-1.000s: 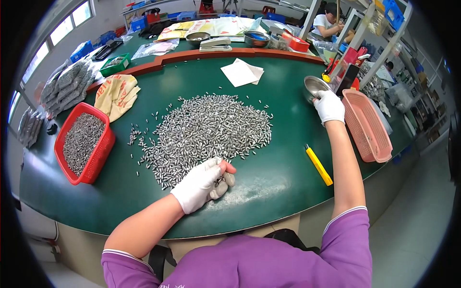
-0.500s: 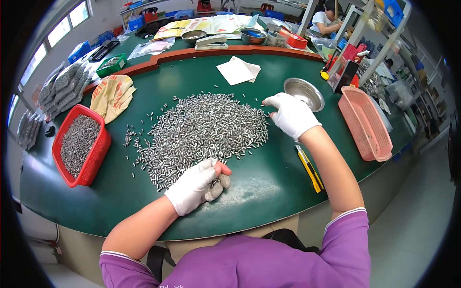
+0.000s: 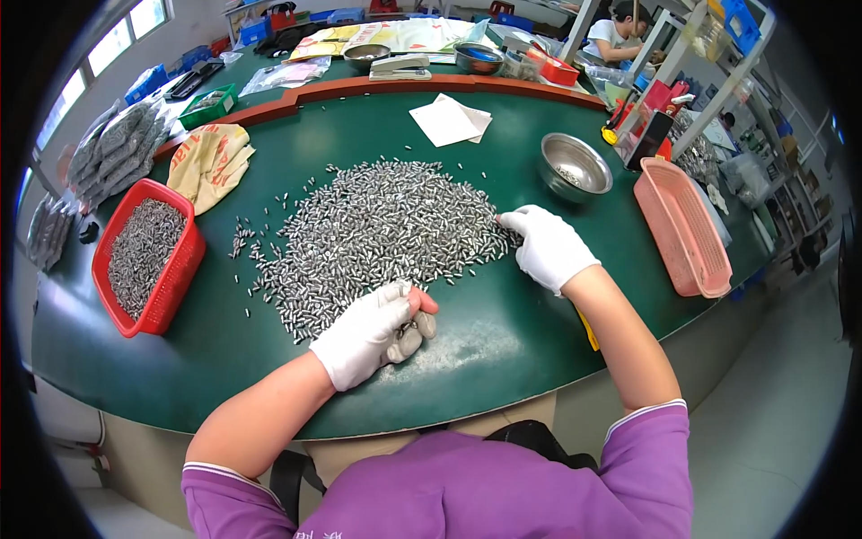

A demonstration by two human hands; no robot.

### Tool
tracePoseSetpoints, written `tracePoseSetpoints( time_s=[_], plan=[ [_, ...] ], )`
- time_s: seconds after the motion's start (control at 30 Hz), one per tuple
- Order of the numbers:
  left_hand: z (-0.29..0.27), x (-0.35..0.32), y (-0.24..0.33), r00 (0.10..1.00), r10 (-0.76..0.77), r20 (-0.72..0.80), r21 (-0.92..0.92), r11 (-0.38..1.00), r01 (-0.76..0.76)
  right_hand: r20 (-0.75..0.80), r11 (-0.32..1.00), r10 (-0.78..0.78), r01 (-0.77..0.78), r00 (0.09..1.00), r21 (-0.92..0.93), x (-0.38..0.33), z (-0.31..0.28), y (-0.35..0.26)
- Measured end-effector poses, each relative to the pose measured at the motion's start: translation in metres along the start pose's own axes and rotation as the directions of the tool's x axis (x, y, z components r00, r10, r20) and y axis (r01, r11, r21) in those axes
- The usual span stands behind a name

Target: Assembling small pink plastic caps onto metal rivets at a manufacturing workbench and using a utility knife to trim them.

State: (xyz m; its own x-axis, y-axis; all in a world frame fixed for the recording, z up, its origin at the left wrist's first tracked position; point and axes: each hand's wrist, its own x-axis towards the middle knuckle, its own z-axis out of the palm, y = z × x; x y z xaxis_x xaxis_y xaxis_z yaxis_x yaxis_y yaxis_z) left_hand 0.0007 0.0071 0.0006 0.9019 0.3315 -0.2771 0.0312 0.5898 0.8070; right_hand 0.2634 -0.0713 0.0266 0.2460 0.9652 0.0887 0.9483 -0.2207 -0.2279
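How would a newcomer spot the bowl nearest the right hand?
On the green table, find the big pile of metal pieces. Right of it, before the pink basket, sits the steel bowl. Round and shiny, unlike the long basket, it holds small pieces.

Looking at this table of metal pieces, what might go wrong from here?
The right hand is at the edge of the metal pile, so a sweep might scatter pieces. The yellow tool lies partly hidden under the right forearm and could get bumped. The metal bowl, with small pieces inside, stands near that hand; a knock might spill it.
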Motion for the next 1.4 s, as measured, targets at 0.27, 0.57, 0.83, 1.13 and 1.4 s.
tracePoseSetpoints(
  time_s=[0.27, 0.57, 0.83, 1.13, 1.4],
  plan=[
    [0.001, 0.003, 0.001, 1.000, 0.010, 0.019, -0.013, 1.000, -0.010, -0.319, 0.982, -0.177, 0.190, 0.931, 0.011, -0.037, 0.014, -0.025],
    [0.003, 0.002, 0.001, 1.000, -0.003, 0.010, 0.058, 0.998, 0.002, -0.248, 0.938, -0.336, 0.297, 0.909, -0.181, -0.052, 0.027, -0.053],
    [0.000, 0.004, -0.001, 0.999, 0.018, 0.042, -0.044, 0.999, -0.016, -0.073, 0.918, -0.311, 0.280, 0.948, -0.280, -0.106, 0.003, -0.047],
    [-0.001, 0.003, -0.001, 1.000, 0.017, 0.022, -0.080, 0.997, -0.016, 0.156, 0.813, 0.288, -0.155, 0.945, -0.561, -0.243, -0.066, -0.002],
    [-0.002, 0.000, 0.000, 1.000, 0.011, -0.023, -0.064, 0.998, -0.012, -0.332, 0.892, 0.291, -0.380, 0.897, -0.244, -0.171, -0.054, -0.002]
  ],
)
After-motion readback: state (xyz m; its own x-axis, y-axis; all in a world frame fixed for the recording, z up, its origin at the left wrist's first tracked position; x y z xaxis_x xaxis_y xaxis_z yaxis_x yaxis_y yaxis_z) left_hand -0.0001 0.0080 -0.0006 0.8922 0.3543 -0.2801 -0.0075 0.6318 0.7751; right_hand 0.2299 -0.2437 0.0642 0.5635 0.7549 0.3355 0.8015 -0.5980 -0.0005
